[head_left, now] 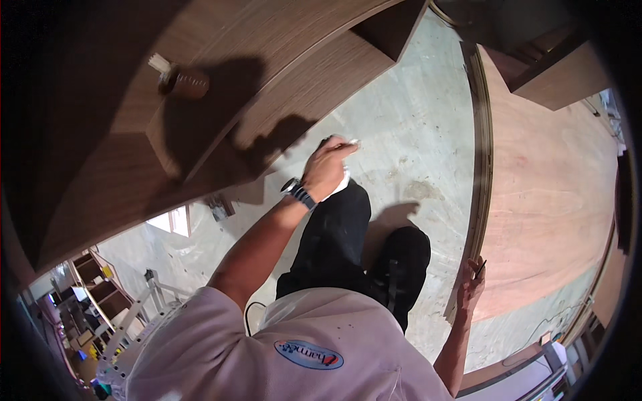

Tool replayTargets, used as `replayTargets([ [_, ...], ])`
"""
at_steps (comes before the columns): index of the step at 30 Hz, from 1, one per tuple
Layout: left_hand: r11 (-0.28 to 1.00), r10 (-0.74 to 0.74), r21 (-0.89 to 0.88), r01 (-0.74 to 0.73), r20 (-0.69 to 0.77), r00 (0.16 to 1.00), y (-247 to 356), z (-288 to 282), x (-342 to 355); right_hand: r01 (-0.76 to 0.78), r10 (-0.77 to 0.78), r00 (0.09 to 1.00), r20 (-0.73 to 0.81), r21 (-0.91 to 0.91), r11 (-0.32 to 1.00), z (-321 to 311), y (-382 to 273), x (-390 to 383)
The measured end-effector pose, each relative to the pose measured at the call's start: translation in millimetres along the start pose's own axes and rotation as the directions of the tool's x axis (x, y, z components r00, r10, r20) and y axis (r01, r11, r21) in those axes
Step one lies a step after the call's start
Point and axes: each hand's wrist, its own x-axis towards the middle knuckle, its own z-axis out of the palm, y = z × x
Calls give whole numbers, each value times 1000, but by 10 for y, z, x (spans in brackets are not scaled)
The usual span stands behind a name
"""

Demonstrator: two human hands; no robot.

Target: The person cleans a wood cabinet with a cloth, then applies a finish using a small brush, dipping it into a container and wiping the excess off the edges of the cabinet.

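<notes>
My left hand (326, 166), with a dark watch on its wrist, is closed above my left knee. A crumpled white piece of cloth or paper (345, 182) shows under its palm, and a bit of white sticks out past the fingertips. Close by on the left is the wood-grain cabinet (321, 77), apart from the hand. Out to the right, my right hand (472, 289) is held low beside the edge of a pale plywood panel (548, 194). Its fingers are bent round a thin, dark, pen-like stick (481, 269).
On the cabinet stands a brown cylindrical container (191, 84) beside a pale, brush-like thing (159, 63). A box-shaped wooden piece (565, 73) rests on the plywood's far end. A metal ladder (152, 294) stands at lower left. Grey, stained floor (414, 127) lies between cabinet and panel.
</notes>
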Motion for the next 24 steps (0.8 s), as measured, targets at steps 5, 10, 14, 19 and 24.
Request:
replayTargets([
  [5, 872, -481, -125, 474, -29, 876, -820, -110, -1330, 74, -73, 997, -21, 60, 995, 24, 394, -343],
  [10, 412, -792, -725, 553, 14, 610, -1324, -148, -2272, 116, -117, 993, -29, -28, 993, 117, 590, -742],
  [14, 365, -831, -787, 498, -34, 556, -1346, -156, -2688, 114, -114, 993, -19, -5, 993, 157, 856, -1003],
  [19, -212, -722, -913, 349, 387, 574, -1257, -154, -2834, 96, -100, 987, -129, -40, 995, 130, 1291, -1302],
  [24, -474, -541, -842, 258, 510, 669, -1421, -304, -2935, 123, -129, 970, -208, -42, 992, 217, 1738, -1435],
])
